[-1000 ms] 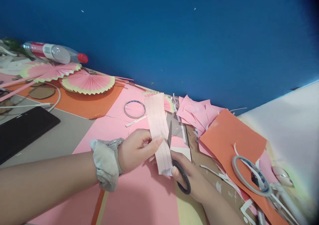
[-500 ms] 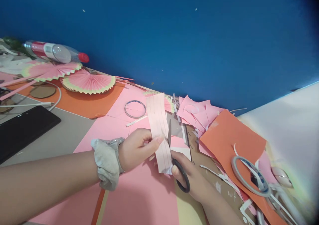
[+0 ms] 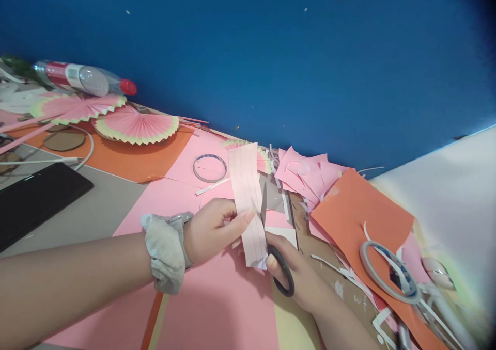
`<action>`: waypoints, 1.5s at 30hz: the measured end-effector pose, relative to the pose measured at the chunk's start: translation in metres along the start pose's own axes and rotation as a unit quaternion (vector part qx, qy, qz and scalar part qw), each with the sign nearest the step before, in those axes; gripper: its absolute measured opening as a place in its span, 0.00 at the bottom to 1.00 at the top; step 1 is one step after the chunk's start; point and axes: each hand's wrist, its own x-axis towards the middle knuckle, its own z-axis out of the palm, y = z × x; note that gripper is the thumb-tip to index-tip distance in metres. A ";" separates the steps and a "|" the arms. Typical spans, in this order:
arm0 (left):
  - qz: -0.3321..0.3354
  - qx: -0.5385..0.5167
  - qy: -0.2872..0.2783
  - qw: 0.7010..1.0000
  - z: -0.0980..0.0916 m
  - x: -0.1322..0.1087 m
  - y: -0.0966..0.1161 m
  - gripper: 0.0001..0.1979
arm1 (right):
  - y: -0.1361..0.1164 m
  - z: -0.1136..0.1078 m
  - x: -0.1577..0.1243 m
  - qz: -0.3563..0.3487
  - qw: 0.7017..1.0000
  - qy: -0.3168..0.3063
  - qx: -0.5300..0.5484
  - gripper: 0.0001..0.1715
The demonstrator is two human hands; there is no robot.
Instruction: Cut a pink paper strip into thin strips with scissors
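My left hand, with a pale scrunchie round its wrist, pinches a light pink strip of paper between thumb and fingers. Lengthwise lines run along the strip, which is held upright over pink paper. In my right hand is a pair of black-handled scissors, my thumb in the handle loop. A blade points away from me along the strip's right edge. The other blade and most of my right fingers are hidden behind the strip.
Pleated pink fans and a plastic bottle lie at the back left, a black phone nearer. Tape rolls lie at centre and right, the latter on orange paper. Behind rises a blue wall.
Both hands, the strip and the scissors hold nearly the same pose. The whole view has shifted very slightly; no object has visibly been taken up or put down.
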 end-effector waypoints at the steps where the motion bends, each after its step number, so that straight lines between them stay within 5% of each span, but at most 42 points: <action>1: -0.001 0.001 -0.002 1.000 0.000 0.000 0.000 0.25 | 0.001 0.000 0.000 0.002 1.000 0.003 0.001 0.35; 11: -0.010 0.011 0.002 1.000 0.000 0.000 0.000 0.24 | -0.002 0.000 0.000 0.008 0.998 -0.037 0.053 0.33; 45: -0.043 0.028 -0.014 0.999 0.001 0.000 -0.001 0.25 | 0.002 0.001 -0.001 -0.016 0.997 0.023 -0.073 0.36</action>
